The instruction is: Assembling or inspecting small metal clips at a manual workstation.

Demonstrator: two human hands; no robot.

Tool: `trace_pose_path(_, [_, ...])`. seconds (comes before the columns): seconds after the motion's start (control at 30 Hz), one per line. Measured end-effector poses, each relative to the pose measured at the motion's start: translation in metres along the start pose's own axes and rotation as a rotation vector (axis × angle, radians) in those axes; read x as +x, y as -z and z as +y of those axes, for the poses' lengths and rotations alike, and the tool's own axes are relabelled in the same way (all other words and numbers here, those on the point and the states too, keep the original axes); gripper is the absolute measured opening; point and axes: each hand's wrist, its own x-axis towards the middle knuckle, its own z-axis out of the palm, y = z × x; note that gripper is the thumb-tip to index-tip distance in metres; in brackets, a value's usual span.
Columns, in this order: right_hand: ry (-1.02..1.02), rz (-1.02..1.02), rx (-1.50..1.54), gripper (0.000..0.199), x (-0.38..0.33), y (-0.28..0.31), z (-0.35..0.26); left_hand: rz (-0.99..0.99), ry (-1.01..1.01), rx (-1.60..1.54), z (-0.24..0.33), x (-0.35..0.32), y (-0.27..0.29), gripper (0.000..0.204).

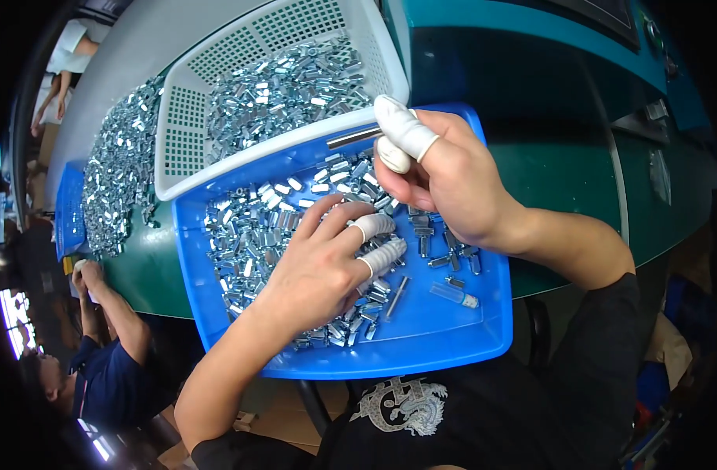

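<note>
My right hand (444,168) is raised over the far right part of a blue tray (444,348). White finger cots cover its thumb and a finger, which pinch a slim metal rod (353,139) pointing left. My left hand (327,258) lies palm down on a heap of small silvery hexagonal metal pieces (252,254) in the tray. Its fingers are apart and lightly bent, two of them in white cots; its thumb is mostly hidden. To the right of that hand lie another thin rod (397,298) and a clear capped tube (454,294).
Behind the tray stands a white perforated basket (182,145) of similar pieces. More pieces are heaped on the green table (151,270) at left, beside a small blue bin (70,211). A co-worker (115,376) sits at left; a teal machine (523,63) stands at the back right.
</note>
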Motion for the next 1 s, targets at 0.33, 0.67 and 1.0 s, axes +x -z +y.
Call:
trace_pose_path(0.33, [0.015, -0.004, -0.001, 0.043, 0.000, 0.002, 0.003, 0.065, 0.048, -0.104, 0.011, -0.004, 0.013, 0.041])
trace_pose_path(0.67, [-0.036, 0.007, 0.044, 0.042, -0.001, -0.002, -0.005, -0.022, -0.085, 0.105, -0.001, -0.001, -0.004, 0.038])
trace_pose_path(1.0, [-0.071, 0.000, 0.074, 0.039, -0.002, -0.002, -0.003, 0.077, 0.149, 0.344, -0.011, -0.004, 0.002, 0.027])
